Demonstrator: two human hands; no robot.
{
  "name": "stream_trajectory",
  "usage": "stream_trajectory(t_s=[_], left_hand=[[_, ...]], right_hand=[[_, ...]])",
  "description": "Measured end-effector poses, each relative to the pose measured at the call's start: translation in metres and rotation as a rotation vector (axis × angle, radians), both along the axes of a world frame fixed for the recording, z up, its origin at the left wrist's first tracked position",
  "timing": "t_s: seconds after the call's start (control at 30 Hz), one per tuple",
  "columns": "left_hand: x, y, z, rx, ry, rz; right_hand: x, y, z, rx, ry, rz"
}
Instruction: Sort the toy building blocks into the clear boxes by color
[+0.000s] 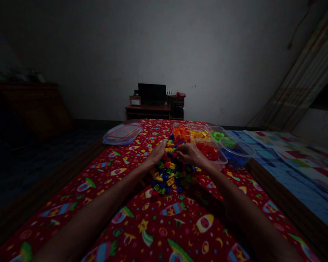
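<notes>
A heap of small toy building blocks (169, 178) in yellow, blue, green and red lies in the middle of the red patterned cloth. Along the heap's far left side rests my left hand (157, 153), its fingers stretched out and holding nothing. My right hand (190, 153) bends over the right side of the heap with fingers curled together at the blocks. A red block shows just below those fingertips, but whether they grip it is too dark to tell. Beside the right hand stands a clear box of red blocks (209, 152).
Other clear containers hold orange blocks (181, 131), yellow blocks (200, 135), green blocks (220, 137) and blue blocks (236, 157). Stacked clear lids (123, 134) lie at the far left of the table. Behind are a monitor (152, 94) and a wall; a bed (287, 160) is to the right.
</notes>
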State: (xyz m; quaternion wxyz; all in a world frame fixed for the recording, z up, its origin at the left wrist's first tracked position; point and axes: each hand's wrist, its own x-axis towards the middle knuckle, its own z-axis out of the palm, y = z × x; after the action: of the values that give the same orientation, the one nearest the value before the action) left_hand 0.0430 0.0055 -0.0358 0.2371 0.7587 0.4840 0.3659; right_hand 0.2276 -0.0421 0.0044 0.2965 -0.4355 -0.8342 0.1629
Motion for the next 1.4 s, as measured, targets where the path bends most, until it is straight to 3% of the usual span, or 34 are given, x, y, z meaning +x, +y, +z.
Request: stream_trajectory(t_s=[0.1,0.2,0.47,0.7,0.97,1.2,1.27,1.4], left_hand=[[-0.008,0.003,0.006,-0.030,-0.134,-0.027],[-0.029,0.002,0.015,-0.004,-0.104,-0.034],[-0.078,-0.040,0.039,-0.041,0.454,-0.189],[-0.068,-0.053,0.032,-0.052,0.616,-0.253],[-0.064,-0.048,0.043,0.061,0.498,-0.088],[-0.053,-0.056,0.042,0.079,0.426,-0.283],[-0.050,-0.061,0.045,0.063,0.466,-0.335],[-0.050,-0.067,0.045,0.023,0.586,-0.378]], right_hand=[[0.004,0.002,-0.002,0.008,-0.005,-0.007],[0.007,0.001,-0.002,0.029,-0.010,-0.026],[0.005,-0.003,0.002,0.089,-0.062,-0.091],[-0.001,-0.009,0.001,0.123,-0.099,-0.068],[-0.004,-0.014,-0.002,0.144,-0.256,0.039],[-0.015,-0.023,-0.035,0.318,-0.389,0.038],[-0.016,-0.024,-0.032,0.304,-0.367,0.050],[-0.012,-0.020,-0.015,0.138,-0.336,-0.025]])
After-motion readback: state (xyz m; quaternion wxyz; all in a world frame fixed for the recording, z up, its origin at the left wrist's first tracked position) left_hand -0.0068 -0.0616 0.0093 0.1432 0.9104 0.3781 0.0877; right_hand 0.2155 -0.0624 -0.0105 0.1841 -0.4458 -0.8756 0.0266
